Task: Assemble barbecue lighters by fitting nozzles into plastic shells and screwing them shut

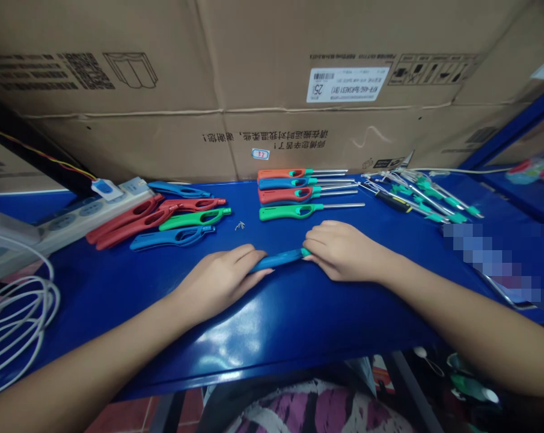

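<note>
A blue lighter handle (278, 260) with a teal part at its right end lies across the blue table (272, 325), held between both hands. My left hand (220, 278) is closed on its left end. My right hand (344, 248) is closed on its right, teal end, fingers curled down over it. A small metal spring (240, 226) lies just beyond my left hand.
Empty red, green and blue handle shells (163, 222) lie at the left. Assembled lighters (299, 192) with metal tubes lie in a row behind. Several metal tubes with green parts (420, 198) sit at the right. A power strip (73, 216) and white cable (14, 319) occupy the far left. Cardboard boxes (253, 84) wall the back.
</note>
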A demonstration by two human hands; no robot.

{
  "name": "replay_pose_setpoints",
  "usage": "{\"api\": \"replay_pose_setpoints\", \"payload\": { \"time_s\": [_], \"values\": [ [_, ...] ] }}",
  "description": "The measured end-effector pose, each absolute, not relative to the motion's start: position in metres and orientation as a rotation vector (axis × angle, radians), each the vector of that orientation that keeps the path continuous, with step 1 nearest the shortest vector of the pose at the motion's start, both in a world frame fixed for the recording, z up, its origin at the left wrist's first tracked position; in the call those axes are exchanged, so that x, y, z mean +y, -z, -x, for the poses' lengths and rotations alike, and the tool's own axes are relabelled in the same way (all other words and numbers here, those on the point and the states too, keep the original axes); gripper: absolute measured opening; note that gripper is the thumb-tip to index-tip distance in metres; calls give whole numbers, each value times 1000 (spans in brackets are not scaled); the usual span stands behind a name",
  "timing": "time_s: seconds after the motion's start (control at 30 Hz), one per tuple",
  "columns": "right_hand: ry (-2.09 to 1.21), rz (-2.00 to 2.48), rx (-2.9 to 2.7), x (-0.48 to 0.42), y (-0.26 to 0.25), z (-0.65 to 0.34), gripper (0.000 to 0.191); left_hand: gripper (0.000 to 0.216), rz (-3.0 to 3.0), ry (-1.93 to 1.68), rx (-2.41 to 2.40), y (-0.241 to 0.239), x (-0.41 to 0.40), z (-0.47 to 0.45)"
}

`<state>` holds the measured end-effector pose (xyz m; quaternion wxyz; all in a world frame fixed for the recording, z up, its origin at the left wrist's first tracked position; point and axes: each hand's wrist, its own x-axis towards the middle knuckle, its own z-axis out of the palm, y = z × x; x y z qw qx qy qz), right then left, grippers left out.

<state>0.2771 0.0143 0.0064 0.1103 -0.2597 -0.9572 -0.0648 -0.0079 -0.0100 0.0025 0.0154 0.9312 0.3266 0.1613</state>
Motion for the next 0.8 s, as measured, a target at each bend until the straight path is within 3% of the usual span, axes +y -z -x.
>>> {"api": "replay_pose_setpoints", "payload": {
  "time_s": [0.2,0.47,0.53,0.7,0.8],
  "values": [
    [-74,917,-2886,20,-14,-284,25,45,-2836,-393,1168,-7,-3,9],
    [-391,1150,-2791,33,-25,-307,25,39,-2669,-383,1179,-1,1,17],
    [-324,1288,-2734,38,-29,-318,29,40,-2626,-415,1179,-1,2,18],
    [320,2158,-2251,59,-29,-370,41,43,-2573,-469,1173,-1,1,19],
    [146,2618,-1989,74,-24,-405,51,37,-2560,-489,1141,-1,-1,18]
  ]
}}
